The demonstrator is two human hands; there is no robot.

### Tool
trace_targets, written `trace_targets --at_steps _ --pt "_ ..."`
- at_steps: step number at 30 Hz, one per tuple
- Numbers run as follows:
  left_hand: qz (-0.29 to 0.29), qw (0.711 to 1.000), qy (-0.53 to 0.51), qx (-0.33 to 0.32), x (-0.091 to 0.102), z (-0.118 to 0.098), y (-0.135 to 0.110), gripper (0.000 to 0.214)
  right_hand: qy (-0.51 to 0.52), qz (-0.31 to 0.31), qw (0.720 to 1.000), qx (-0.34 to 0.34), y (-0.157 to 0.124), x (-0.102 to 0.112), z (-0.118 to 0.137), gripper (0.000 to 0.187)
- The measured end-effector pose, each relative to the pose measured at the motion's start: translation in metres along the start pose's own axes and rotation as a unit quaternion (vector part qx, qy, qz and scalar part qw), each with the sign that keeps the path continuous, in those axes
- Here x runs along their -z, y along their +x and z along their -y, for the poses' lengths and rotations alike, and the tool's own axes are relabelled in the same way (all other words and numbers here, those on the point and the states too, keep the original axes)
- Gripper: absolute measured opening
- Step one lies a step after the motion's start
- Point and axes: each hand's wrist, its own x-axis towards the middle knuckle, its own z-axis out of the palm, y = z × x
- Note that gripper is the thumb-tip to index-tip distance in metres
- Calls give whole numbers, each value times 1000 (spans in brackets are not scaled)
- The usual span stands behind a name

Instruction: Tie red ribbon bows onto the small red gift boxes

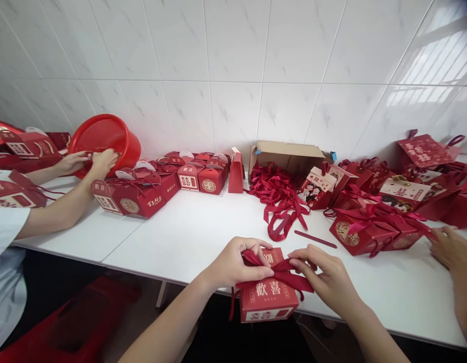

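Note:
At the table's front edge, a red gift box [269,301] with pale printed characters lies under both my hands. Across its top runs a dark red ribbon [293,279] shaped into a bow. My left hand [244,261] pinches the left loop of this ribbon between thumb and fingers. On the other side, my right hand [321,272] pinches the bow near its middle with thumb and forefinger. A thin red cord dangles at each side of the box.
Behind my hands, loose red ribbons [273,191] spill from a cardboard box [289,147]. Finished boxes with bows [365,234] stand right, near a co-worker's hand [450,249]. Leftward, more red boxes [137,199] stand near another person's hands [105,162] at a red basin [132,146].

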Motion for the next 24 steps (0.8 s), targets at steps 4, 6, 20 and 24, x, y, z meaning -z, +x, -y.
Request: trace_targets --at_steps 4,6,20,24 --pt "-6 999 -16 -40 -4 4 -5 18 140 102 979 -105 -15 -2 -13 67" --pt "-3 997 -18 -78 -7 7 -9 18 206 165 955 -134 -25 -8 -17 114" --pt "-311 945 80 65 -9 75 -42 24 248 -87 939 -220 -21 34 -8 102" --pt "-295 929 219 37 -13 80 -39 23 63 -347 916 -191 19 96 -32 88"
